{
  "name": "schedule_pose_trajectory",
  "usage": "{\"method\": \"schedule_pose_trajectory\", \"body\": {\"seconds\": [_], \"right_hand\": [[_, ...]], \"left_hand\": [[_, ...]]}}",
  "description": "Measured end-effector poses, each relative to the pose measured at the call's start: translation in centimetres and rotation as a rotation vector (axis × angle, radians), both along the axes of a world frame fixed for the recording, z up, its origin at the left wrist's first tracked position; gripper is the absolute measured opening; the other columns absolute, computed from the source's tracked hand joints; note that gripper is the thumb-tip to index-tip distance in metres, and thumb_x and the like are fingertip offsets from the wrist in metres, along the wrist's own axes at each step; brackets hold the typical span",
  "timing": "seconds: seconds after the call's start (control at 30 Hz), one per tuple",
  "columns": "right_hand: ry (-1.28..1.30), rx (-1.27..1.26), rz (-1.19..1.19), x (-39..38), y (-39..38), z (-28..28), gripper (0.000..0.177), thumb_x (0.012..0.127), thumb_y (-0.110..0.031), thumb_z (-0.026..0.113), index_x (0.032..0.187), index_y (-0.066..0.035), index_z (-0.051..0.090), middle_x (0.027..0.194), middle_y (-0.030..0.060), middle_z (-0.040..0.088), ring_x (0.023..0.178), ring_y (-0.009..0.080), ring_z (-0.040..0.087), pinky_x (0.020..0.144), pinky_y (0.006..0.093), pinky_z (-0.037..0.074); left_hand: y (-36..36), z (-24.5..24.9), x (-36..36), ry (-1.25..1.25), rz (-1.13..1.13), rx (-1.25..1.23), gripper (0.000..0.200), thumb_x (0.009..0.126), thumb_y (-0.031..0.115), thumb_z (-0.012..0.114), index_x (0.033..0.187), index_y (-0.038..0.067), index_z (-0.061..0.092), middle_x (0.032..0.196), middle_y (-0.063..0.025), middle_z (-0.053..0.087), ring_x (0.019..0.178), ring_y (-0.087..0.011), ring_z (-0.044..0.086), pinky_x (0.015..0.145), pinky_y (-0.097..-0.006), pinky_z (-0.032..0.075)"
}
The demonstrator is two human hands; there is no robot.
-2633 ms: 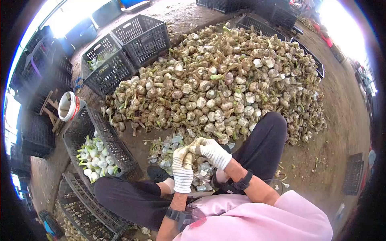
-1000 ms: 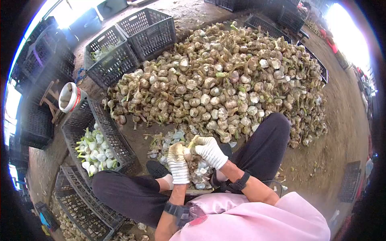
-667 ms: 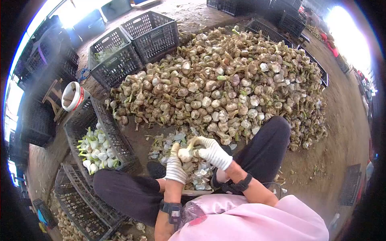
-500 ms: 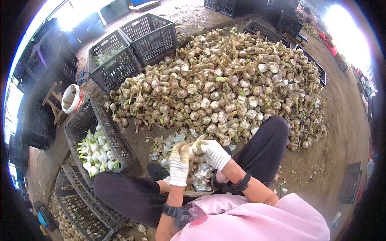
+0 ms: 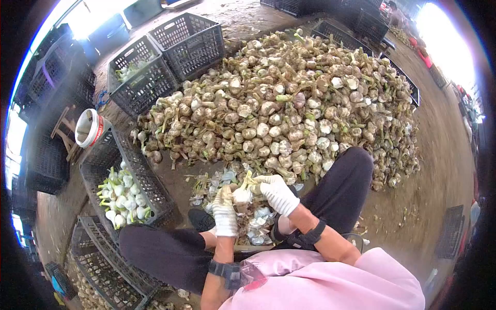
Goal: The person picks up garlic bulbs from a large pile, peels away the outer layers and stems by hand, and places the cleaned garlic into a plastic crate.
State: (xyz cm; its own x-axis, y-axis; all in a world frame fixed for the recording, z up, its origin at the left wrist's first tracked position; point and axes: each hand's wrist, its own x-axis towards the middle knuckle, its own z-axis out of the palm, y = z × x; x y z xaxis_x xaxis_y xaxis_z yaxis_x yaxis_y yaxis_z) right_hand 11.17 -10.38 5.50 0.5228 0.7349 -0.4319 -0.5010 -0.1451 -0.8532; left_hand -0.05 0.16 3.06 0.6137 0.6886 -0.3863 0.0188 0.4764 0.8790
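Since half a second ago, the garlic bulb shows more of its white side; the gloved fingers then cover most of it. Its stalk now stands nearly upright, where it then leans to the right. The bulb is held in front of the person, between the bent knees and above a heap of shed skins. Judged from its pale surface, the dirty outer layer is at least partly off and stripping is well advanced.

The left hand is partly closed, its fingers curled about the near left side of the bulb. The right hand has bent fingers at the stalk; whether they pinch the stalk, grip loose skin or merely touch cannot be told.

Both hands wear white knitted gloves with thin grey stripes, soiled at the fingers. The bulb is rounded, tapering into a yellowish, fibrous stalk. The shed skins are thin, papery and crumpled, in whitish and brown pieces. Beyond lies a large pile of untrimmed garlic, rough, earth-brown and tangled with dry stems. At the left, a black plastic crate with perforated walls contains cleaned bulbs, smooth and white with short green stalks. A white bucket with a red band leans near its far end.
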Motion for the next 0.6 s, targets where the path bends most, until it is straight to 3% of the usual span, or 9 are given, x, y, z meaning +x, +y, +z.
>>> {"method": "schedule_pose_trajectory", "body": {"seconds": [0.03,0.1,0.17,0.2,0.23,0.43,0.5,0.57,0.6], "right_hand": [[-0.059,-0.016,-0.074,-0.4,0.1,-0.1,0.020,0.077,-0.007,0.057,0.093,0.001,0.065,0.079,0.0010,0.065,0.066,0.0075,0.054,0.061,0.0250,0.046],[-0.795,0.028,-0.095,-1.5,0.9,0.4,0.023,0.074,-0.004,0.050,0.092,0.001,0.063,0.076,0.0039,0.064,0.060,0.0111,0.053,0.060,0.0269,0.046],[-0.311,-0.080,0.014,-0.8,0.2,1.8,0.021,0.074,-0.001,0.050,0.090,0.003,0.063,0.079,0.0067,0.064,0.063,0.0151,0.058,0.062,0.0294,0.049],[0.271,0.227,-0.099,-0.1,-0.4,1.7,0.016,0.076,-0.001,0.055,0.088,0.005,0.063,0.082,0.0096,0.065,0.068,0.0198,0.062,0.064,0.0339,0.054],[0.360,0.243,-0.110,0.6,-0.4,-1.5,0.013,0.078,-0.001,0.059,0.088,0.007,0.062,0.083,0.0109,0.064,0.073,0.0225,0.065,0.063,0.0372,0.056],[0.316,0.178,-0.093,0.9,-0.3,0.0,0.013,0.078,-0.001,0.061,0.089,0.005,0.063,0.082,0.0078,0.065,0.072,0.0189,0.064,0.065,0.0328,0.055],[-0.013,0.046,-0.058,1.2,-0.1,-1.6,0.019,0.076,-0.003,0.059,0.094,0.002,0.064,0.080,0.0090,0.066,0.070,0.0222,0.064,0.066,0.0325,0.052],[-1.209,-0.430,-0.068,2.6,-0.1,-6.1,0.032,0.072,-0.009,0.054,0.103,-0.005,0.065,0.091,0.0150,0.063,0.083,0.0367,0.059,0.075,0.0392,0.049],[-1.185,-0.448,0.085,2.8,-0.3,-6.1,0.032,0.073,-0.010,0.053,0.103,-0.005,0.065,0.096,0.0158,0.062,0.088,0.0363,0.058,0.077,0.0391,0.049]], "left_hand": [[-0.6,-0.5,0.1,0.002,-0.008,-0.002,0.031,0.094,0.029,0.049,0.105,0.001,0.057,0.083,-0.0050,0.062,0.072,-0.0131,0.059,0.063,-0.0272,0.049],[-1.5,-0.5,0.5,-0.042,0.001,0.633,0.028,0.093,0.025,0.053,0.107,0.001,0.056,0.089,-0.0052,0.062,0.075,-0.0131,0.059,0.065,-0.0266,0.049],[-0.5,0.0,-0.7,-0.230,-0.097,-0.149,0.029,0.091,0.027,0.057,0.108,0.003,0.055,0.094,-0.0070,0.061,0.079,-0.0149,0.059,0.063,-0.0255,0.049],[-0.3,0.2,-1.0,-0.314,-0.120,-0.331,0.030,0.090,0.027,0.057,0.109,0.003,0.055,0.095,-0.0077,0.061,0.078,-0.0160,0.059,0.060,-0.0260,0.049],[-0.3,0.3,-1.1,-0.400,-0.146,-0.513,0.031,0.089,0.028,0.058,0.109,0.004,0.054,0.095,-0.0083,0.061,0.077,-0.0170,0.060,0.058,-0.0265,0.049],[-0.5,-0.3,-0.4,-0.401,-0.105,-0.602,0.031,0.089,0.025,0.057,0.110,0.002,0.053,0.090,-0.0094,0.062,0.072,-0.0195,0.060,0.054,-0.0278,0.048],[-0.5,0.4,-0.5,-0.400,-0.116,-0.561,0.031,0.089,0.022,0.058,0.111,0.001,0.052,0.090,-0.0093,0.061,0.073,-0.0198,0.060,0.054,-0.0290,0.049],[-0.3,0.7,-0.8,-0.451,-0.135,-0.548,0.033,0.087,0.020,0.059,0.112,0.000,0.050,0.089,-0.0091,0.061,0.072,-0.0199,0.060,0.055,-0.0299,0.051],[-0.1,0.8,-0.9,-0.436,-0.139,-0.544,0.031,0.086,0.014,0.059,0.113,0.001,0.050,0.088,-0.0095,0.061,0.071,-0.0197,0.060,0.058,-0.0304,0.053]]}}
